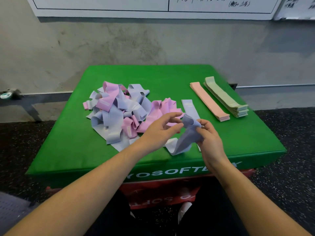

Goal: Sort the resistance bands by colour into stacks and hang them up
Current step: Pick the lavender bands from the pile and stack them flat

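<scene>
A jumbled heap of pink and lavender resistance bands [117, 109] lies on the left half of the green padded box [71, 142]. My right hand [208, 138] pinches a crumpled lavender band [186, 135] just above the box's front. My left hand [160, 127] hovers beside that band's upper end with fingers spread and loosely bent, holding nothing. One flat lavender band [189, 106] lies behind my hands. Further right sit a neat peach stack [208, 101] and a neat pale green stack [225, 97].
The green box rests on a red box [153, 189] over dark speckled flooring [288, 150]. A grey concrete wall [153, 43] with a whiteboard [102, 5] rises behind. A metal rail [42, 96] runs along the wall's base at left.
</scene>
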{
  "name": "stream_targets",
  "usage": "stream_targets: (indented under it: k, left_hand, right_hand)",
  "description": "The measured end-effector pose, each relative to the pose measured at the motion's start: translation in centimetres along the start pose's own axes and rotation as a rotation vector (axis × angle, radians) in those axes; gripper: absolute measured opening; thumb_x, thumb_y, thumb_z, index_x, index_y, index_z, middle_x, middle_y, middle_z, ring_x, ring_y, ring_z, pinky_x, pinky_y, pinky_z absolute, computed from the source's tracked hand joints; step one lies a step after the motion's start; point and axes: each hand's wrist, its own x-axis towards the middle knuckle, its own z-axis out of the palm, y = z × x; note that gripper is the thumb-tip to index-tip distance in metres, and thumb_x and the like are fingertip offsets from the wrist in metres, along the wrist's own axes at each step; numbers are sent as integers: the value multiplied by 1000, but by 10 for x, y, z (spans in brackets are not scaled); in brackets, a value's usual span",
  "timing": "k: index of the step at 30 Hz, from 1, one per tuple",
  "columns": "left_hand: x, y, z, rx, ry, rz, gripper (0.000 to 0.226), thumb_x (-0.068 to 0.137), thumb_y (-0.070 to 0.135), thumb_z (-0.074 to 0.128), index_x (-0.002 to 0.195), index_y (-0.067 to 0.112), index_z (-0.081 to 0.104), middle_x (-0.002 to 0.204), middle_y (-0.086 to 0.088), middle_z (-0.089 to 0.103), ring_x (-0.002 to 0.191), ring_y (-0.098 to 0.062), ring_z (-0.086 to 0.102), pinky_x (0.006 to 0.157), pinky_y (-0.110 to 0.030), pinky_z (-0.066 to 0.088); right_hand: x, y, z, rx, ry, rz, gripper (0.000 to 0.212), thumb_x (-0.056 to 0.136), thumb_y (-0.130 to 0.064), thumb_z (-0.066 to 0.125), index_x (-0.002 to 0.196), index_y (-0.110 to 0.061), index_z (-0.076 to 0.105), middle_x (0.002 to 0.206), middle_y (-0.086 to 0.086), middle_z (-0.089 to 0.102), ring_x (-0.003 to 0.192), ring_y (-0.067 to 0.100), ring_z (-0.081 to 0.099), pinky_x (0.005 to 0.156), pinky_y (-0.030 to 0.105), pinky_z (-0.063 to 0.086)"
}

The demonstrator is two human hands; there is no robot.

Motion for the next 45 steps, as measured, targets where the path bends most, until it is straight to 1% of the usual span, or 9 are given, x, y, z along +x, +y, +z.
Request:
stream_targets:
  k: [10, 14, 18, 21, 25, 29, 33, 38, 45]
  left_hand:
    - [-16, 21, 29, -262, 67, -22, 14, 94, 15, 68, 102, 26, 69, 92, 12, 72, 82, -4, 65, 81, -30, 55]
    - [-19, 26, 30, -269, 149, -20, 4, 94, 11, 66, 95, 15, 68, 82, 8, 69, 75, -1, 63, 71, -21, 52]
    - [-23, 29, 30, -228, 181, 4, 5, 94, 10, 67, 90, 13, 67, 73, 5, 61, 61, -4, 52, 59, -20, 44]
    - [-24, 37, 30, -266, 172, 19, 13, 94, 8, 66, 84, 16, 65, 67, 7, 56, 58, -7, 43, 54, -21, 37]
    - [-23, 46, 27, -334, 170, -34, 13, 92, 14, 69, 82, 22, 68, 71, 4, 58, 66, -12, 47, 55, -23, 36]
    - [-20, 47, 24, -517, 214, -134, 13, 91, 20, 70, 79, 24, 72, 75, 0, 62, 71, -21, 48, 60, -29, 37]
    - [-22, 46, 24, -757, 155, -351, 10, 92, 27, 68, 92, 18, 64, 74, 1, 61, 60, -8, 51, 59, -20, 44]
    - [-31, 34, 30, -780, 45, -413, 33, 85, 33, 70, 115, 20, 65, 105, -2, 69, 90, -15, 63, 83, -30, 46]
    - [-34, 28, 44, -665, 161, -300, 18, 94, 19, 64, 112, 21, 67, 97, 3, 71, 78, -10, 63, 67, -24, 47]
  right_hand:
    - [-17, -15, -1, 107, -201, 156, 21, 91, 0, 36, 97, -18, 45, 66, 4, 44, 41, 9, 36, 39, 18, 29]
    - [-19, -20, -1, 129, -238, 210, 20, 74, -15, 44, 91, -24, 39, 66, -1, 37, 39, 8, 26, 41, 14, 23]
    - [-26, -22, -7, -42, -307, 178, 5, 96, -23, 42, 95, -19, 45, 79, 0, 47, 46, 8, 29, 44, 20, 21]
    - [-34, -24, -12, -28, -375, 184, 38, 84, -47, 57, 102, -13, 54, 72, -3, 52, 53, 10, 42, 46, 23, 30]
    - [-44, -30, -14, -126, -352, 60, 16, 99, -17, 58, 111, -11, 65, 91, 3, 73, 76, 22, 69, 63, 34, 56]
    - [-45, -28, -18, -234, -299, 16, 14, 98, -25, 62, 104, -15, 70, 100, 15, 74, 92, 36, 71, 85, 49, 55]
    - [-43, -18, -19, -243, -209, -22, 9, 98, -25, 63, 98, -19, 70, 88, 9, 72, 79, 25, 67, 75, 38, 48]
    - [-42, -11, -19, -237, -175, -12, 13, 100, -24, 58, 105, -20, 70, 101, 5, 75, 92, 24, 69, 85, 39, 52]
    - [-39, -5, -27, -320, -151, 38, 12, 98, -35, 61, 103, -24, 60, 91, 12, 74, 70, 18, 63, 66, 32, 45]
